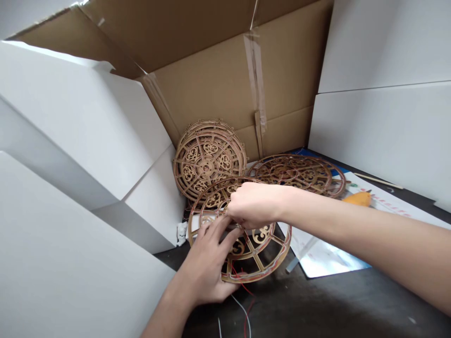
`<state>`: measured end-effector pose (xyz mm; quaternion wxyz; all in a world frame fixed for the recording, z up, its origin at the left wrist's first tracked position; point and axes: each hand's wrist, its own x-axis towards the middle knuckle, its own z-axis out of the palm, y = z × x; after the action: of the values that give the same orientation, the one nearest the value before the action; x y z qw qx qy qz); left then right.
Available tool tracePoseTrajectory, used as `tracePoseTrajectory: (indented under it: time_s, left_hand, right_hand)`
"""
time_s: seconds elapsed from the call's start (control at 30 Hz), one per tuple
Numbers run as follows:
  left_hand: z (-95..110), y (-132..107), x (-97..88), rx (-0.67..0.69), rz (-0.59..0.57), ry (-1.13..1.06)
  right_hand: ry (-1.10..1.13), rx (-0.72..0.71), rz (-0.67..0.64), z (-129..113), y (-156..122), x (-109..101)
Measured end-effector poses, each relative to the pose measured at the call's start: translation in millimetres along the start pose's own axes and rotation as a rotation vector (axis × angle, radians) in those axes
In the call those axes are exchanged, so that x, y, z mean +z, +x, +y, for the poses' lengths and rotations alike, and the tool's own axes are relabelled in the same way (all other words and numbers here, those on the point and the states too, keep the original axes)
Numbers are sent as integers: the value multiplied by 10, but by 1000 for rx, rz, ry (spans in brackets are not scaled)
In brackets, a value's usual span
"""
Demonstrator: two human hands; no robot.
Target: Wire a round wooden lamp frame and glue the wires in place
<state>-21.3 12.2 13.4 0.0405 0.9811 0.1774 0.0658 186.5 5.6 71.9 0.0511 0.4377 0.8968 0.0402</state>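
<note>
The left hand (207,263) lies open, fingers spread flat across a fretwork wooden wheel (264,233); the right hand (252,204) is curled, pinching its hub. The wheel lies on the dark table (317,300), red wires (246,290) trailing beneath, more wheels (209,159) behind.

head view looks down, close over table (317,300).

We record the wheel (262,234) as thin fretted wood, pale and matt, with darker cut edges; the stack of wheels (209,157) looks alike. The box (218,89) is raw brown cardboard, matt, with shiny clear tape (255,70). The boards (70,117) are smooth, matt white. The table (317,300) is dark and dull, and the sheet (327,260) on it is glossy paper.
</note>
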Motion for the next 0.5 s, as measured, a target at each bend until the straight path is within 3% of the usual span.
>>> tracePoseTrajectory:
  time_s: [0.5]
  left_hand:
    - [-5,0,5,-4,5,-32]
  right_hand:
    - [-98,-69,-87,-48,128,-145]
